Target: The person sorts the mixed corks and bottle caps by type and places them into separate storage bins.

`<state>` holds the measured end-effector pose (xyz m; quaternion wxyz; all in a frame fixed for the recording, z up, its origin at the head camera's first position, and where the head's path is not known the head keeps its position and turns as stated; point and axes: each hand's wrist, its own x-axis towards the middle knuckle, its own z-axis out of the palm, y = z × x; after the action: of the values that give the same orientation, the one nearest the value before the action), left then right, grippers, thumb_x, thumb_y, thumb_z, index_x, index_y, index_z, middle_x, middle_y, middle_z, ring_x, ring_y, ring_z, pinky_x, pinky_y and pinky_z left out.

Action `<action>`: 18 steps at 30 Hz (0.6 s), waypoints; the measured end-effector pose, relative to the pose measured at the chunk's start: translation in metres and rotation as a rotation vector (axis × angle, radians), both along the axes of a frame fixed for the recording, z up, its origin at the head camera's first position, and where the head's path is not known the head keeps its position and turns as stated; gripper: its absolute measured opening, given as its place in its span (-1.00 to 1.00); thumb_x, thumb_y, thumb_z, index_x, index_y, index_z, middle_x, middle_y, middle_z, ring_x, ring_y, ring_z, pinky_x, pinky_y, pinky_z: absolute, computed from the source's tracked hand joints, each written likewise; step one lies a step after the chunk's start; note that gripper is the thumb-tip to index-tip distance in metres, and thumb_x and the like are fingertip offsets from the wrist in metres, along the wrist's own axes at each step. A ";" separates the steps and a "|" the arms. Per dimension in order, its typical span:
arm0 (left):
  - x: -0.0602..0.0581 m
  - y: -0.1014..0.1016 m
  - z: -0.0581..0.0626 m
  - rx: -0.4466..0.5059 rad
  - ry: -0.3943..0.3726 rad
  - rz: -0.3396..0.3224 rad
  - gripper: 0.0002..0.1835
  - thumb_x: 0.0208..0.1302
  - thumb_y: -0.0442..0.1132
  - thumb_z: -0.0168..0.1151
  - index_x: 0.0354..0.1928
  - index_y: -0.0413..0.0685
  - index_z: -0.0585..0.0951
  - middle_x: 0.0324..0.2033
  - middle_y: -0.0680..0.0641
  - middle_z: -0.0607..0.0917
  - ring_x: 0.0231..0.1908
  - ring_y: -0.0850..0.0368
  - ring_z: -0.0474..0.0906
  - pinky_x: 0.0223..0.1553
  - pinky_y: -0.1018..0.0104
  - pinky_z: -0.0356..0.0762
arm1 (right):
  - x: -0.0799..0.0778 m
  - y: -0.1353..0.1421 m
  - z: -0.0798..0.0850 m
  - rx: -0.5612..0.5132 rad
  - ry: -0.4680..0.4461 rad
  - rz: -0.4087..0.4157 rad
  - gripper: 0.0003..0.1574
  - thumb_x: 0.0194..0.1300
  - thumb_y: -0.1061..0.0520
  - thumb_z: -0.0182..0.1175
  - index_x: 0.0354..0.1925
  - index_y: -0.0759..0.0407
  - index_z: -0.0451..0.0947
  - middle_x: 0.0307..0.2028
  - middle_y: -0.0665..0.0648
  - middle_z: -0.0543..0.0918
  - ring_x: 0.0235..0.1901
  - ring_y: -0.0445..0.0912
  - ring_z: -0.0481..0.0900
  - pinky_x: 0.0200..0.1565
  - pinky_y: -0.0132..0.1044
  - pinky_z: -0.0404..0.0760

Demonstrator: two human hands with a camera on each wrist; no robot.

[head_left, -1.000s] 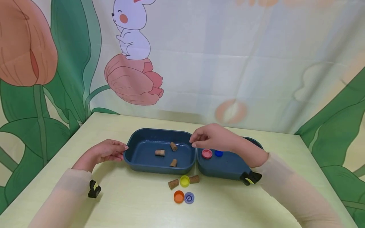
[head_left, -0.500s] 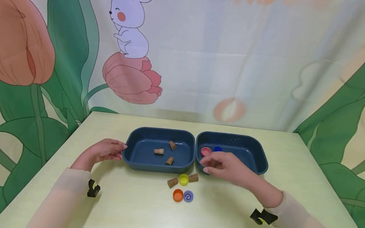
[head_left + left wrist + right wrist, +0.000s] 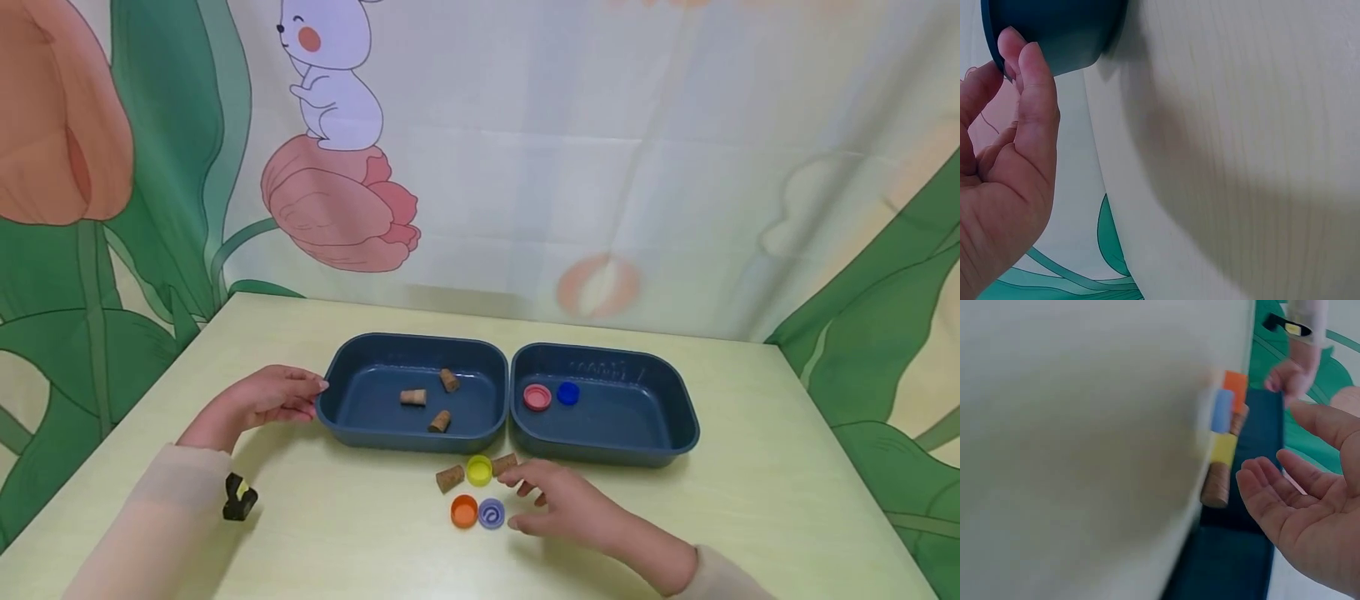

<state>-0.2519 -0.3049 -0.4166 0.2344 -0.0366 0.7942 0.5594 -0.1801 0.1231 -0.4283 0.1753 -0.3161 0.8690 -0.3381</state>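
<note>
My left hand (image 3: 279, 393) holds the left end of a dark blue tray (image 3: 420, 443) by its rim; the left wrist view shows fingertips on the tray's outer wall (image 3: 1069, 37). Inside that tray lie a few corks (image 3: 413, 397). My right hand (image 3: 562, 502) hovers over the table with its fingers apart and loosely bent, holding nothing. Its fingertips are close to a cork (image 3: 505, 464) and a purple bottle cap (image 3: 491, 513). Beside these are a yellow cap (image 3: 479, 470), an orange cap (image 3: 464, 511) and another cork (image 3: 450, 478).
A second dark blue tray (image 3: 607, 452) stands right of the first, close against it. A pink cap (image 3: 537, 397) and a blue cap (image 3: 568, 393) lie in it. A printed curtain (image 3: 480, 167) hangs behind the pale wooden table (image 3: 337, 533).
My right hand has come from above the trays down and toward me, to the loose caps and corks. One cork in the left tray has shifted. My left hand keeps its place.
</note>
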 end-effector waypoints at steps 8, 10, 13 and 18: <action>0.000 -0.001 -0.002 0.013 -0.003 -0.006 -0.61 0.49 -0.17 0.06 0.11 -0.41 0.46 -0.49 0.10 0.65 -0.44 0.29 0.61 -0.24 0.43 0.71 | 0.002 -0.011 -0.013 0.053 0.025 0.028 -0.39 0.10 0.15 0.45 0.11 0.30 0.55 0.06 0.21 0.63 -0.05 0.04 0.61 -0.11 -0.37 0.64; 0.000 -0.001 -0.002 0.019 -0.004 -0.009 -0.60 0.49 -0.17 0.06 0.12 -0.41 0.45 -0.49 0.11 0.65 -0.44 0.29 0.61 -0.25 0.43 0.70 | 0.002 -0.013 -0.014 0.077 0.047 0.039 -0.39 0.10 0.14 0.46 0.11 0.29 0.56 0.09 0.21 0.63 -0.05 0.02 0.61 -0.09 -0.37 0.64; -0.001 -0.002 -0.002 0.020 -0.007 -0.009 -0.60 0.49 -0.17 0.06 0.13 -0.41 0.44 -0.48 0.11 0.64 -0.43 0.30 0.61 -0.25 0.44 0.70 | 0.002 -0.015 -0.013 0.109 0.087 0.051 -0.38 0.10 0.12 0.46 0.12 0.28 0.56 0.08 0.20 0.64 -0.06 -0.01 0.63 -0.07 -0.37 0.63; -0.002 -0.003 -0.002 0.026 -0.009 -0.008 -0.60 0.49 -0.17 0.07 0.12 -0.41 0.44 -0.49 0.11 0.65 -0.45 0.30 0.61 -0.26 0.45 0.70 | 0.001 -0.020 -0.013 0.145 0.130 0.061 -0.36 0.09 0.13 0.46 0.14 0.30 0.56 0.03 0.18 0.67 -0.09 -0.05 0.64 -0.03 -0.34 0.64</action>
<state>-0.2537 -0.3082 -0.4186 0.2406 -0.0330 0.7860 0.5686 -0.1791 0.1027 -0.4411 0.1512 -0.3500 0.8907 -0.2477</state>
